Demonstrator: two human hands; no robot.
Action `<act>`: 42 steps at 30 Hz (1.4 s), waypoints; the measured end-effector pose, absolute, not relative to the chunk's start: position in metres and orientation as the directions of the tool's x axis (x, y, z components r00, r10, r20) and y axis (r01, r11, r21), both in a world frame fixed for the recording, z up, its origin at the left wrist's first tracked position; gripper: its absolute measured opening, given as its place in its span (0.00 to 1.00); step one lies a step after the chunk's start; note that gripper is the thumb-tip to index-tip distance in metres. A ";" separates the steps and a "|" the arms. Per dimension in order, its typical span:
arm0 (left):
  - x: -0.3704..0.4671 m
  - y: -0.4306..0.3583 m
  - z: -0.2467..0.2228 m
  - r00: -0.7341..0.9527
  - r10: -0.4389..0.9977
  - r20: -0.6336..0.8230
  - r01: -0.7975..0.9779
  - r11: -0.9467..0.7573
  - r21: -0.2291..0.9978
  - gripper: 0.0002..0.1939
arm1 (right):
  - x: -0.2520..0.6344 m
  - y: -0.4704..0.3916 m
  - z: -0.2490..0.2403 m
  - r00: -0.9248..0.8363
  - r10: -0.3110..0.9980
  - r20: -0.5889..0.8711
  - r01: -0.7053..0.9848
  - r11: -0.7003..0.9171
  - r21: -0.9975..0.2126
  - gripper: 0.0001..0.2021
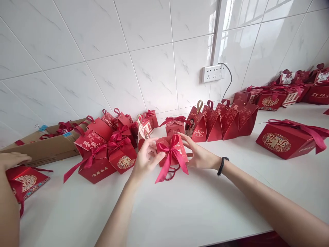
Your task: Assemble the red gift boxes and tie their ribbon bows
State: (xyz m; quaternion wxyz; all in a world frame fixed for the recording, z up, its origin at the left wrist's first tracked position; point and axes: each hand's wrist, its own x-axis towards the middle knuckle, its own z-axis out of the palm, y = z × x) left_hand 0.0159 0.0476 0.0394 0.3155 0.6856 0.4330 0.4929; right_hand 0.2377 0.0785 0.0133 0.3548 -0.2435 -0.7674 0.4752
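A small red gift box (pixel 181 148) with a satin ribbon bow is between my two hands at the middle of the white table. My left hand (pixel 147 158) grips its left side, the thumb by the bow. On the right side, the fingers of my right hand (pixel 202 153) curl round the box. Long ribbon tails (pixel 166 168) and a twisted red cord (pixel 171 175) hang down its front. Just behind stands another bowed red box (pixel 175 129), with a white and red box (pixel 144 129) to the left of it.
Several red boxes (pixel 99 168) crowd the left, beside a cardboard carton (pixel 48 155). Handled red boxes (pixel 228 121) line the tiled wall, below a socket strip (pixel 214 73). A larger red box (pixel 285 140) stands at right. Another person's hand (pixel 15 160) is over a red box (pixel 32 183) at far left.
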 end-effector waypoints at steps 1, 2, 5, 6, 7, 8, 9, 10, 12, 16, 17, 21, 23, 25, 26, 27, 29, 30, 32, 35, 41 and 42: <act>0.018 0.048 0.038 0.130 0.905 0.404 0.314 -0.425 0.849 0.19 | 0.237 0.078 0.012 -0.633 0.703 0.324 0.037 0.446 -0.894 0.50; 0.020 0.048 0.037 0.118 0.905 0.409 0.343 -0.423 0.838 0.16 | 0.236 0.078 0.011 -0.634 0.696 0.337 0.040 0.464 -0.885 0.50; 0.022 0.048 0.034 0.091 0.899 0.429 0.425 -0.425 0.799 0.11 | 0.236 0.079 0.008 -0.631 0.684 0.366 0.054 0.510 -0.859 0.50; 0.022 0.049 0.034 0.091 0.889 0.449 0.439 -0.441 0.783 0.10 | 0.238 0.080 0.008 -0.633 0.682 0.365 0.060 0.514 -0.855 0.50; 0.022 0.049 0.033 0.092 0.878 0.469 0.447 -0.457 0.769 0.09 | 0.241 0.080 0.009 -0.647 0.677 0.350 0.070 0.510 -0.857 0.51; 0.022 0.049 0.033 0.090 0.869 0.487 0.452 -0.472 0.757 0.09 | 0.245 0.080 0.012 -0.674 0.667 0.316 0.083 0.494 -0.866 0.51; 0.022 0.049 0.033 0.084 0.860 0.504 0.456 -0.483 0.748 0.09 | 0.249 0.080 0.016 -0.707 0.655 0.267 0.097 0.464 -0.881 0.51; 0.022 0.049 0.033 0.078 0.851 0.519 0.460 -0.493 0.739 0.09 | 0.254 0.079 0.021 -0.732 0.646 0.217 0.105 0.421 -0.901 0.49; 0.024 0.048 0.032 0.080 0.831 0.550 0.479 -0.516 0.710 0.09 | 0.259 0.074 0.034 -0.721 0.675 0.159 0.092 0.321 -0.943 0.39; 0.030 0.044 0.030 0.154 0.748 0.645 0.544 -0.609 0.577 0.07 | 0.248 0.056 0.053 -0.323 0.925 0.202 0.112 0.249 -0.962 0.19; 0.031 0.043 0.029 0.169 0.728 0.664 0.552 -0.628 0.548 0.07 | 0.243 0.052 0.055 -0.227 0.951 0.212 0.175 0.253 -0.951 0.22; 0.035 0.041 0.029 0.202 0.675 0.710 0.552 -0.677 0.486 0.08 | 0.227 0.045 0.054 -0.083 0.963 0.257 0.419 0.268 -0.868 0.27; 0.036 0.040 0.030 0.229 0.641 0.732 0.537 -0.711 0.454 0.08 | 0.225 0.046 0.053 -0.044 0.963 0.266 0.473 0.255 -0.843 0.27; 0.038 0.039 0.030 0.258 0.608 0.751 0.519 -0.743 0.423 0.08 | 0.227 0.048 0.052 -0.016 0.965 0.263 0.503 0.235 -0.832 0.26; 0.040 0.038 0.031 0.277 0.595 0.755 0.511 -0.756 0.408 0.08 | 0.228 0.049 0.052 -0.006 0.963 0.268 0.513 0.233 -0.826 0.25; 0.041 0.037 0.031 0.299 0.585 0.754 0.505 -0.767 0.396 0.09 | 0.229 0.050 0.051 0.001 0.959 0.282 0.522 0.240 -0.818 0.24; 0.043 0.036 0.030 0.345 0.568 0.748 0.489 -0.788 0.374 0.09 | 0.230 0.051 0.049 0.008 0.947 0.322 0.535 0.267 -0.801 0.20; 0.044 0.036 0.029 0.357 0.567 0.742 0.481 -0.793 0.375 0.09 | 0.231 0.052 0.048 0.003 0.942 0.336 0.532 0.282 -0.798 0.18; 0.043 0.038 0.026 0.329 0.603 0.727 0.473 -0.771 0.426 0.07 | 0.233 0.054 0.047 -0.027 0.944 0.329 0.497 0.299 -0.815 0.14; 0.039 0.042 0.021 0.203 0.702 0.683 0.464 -0.683 0.564 0.06 | 0.238 0.056 0.049 -0.118 0.965 0.235 0.383 0.262 -0.886 0.12; 0.035 0.046 0.021 0.034 0.875 0.482 0.385 -0.457 0.802 0.09 | 0.244 0.064 0.048 -0.278 0.950 0.145 0.147 0.192 -0.970 0.12; 0.036 0.046 0.022 0.017 0.894 0.448 0.367 -0.422 0.829 0.10 | 0.244 0.065 0.047 -0.282 0.948 0.146 0.117 0.185 -0.976 0.13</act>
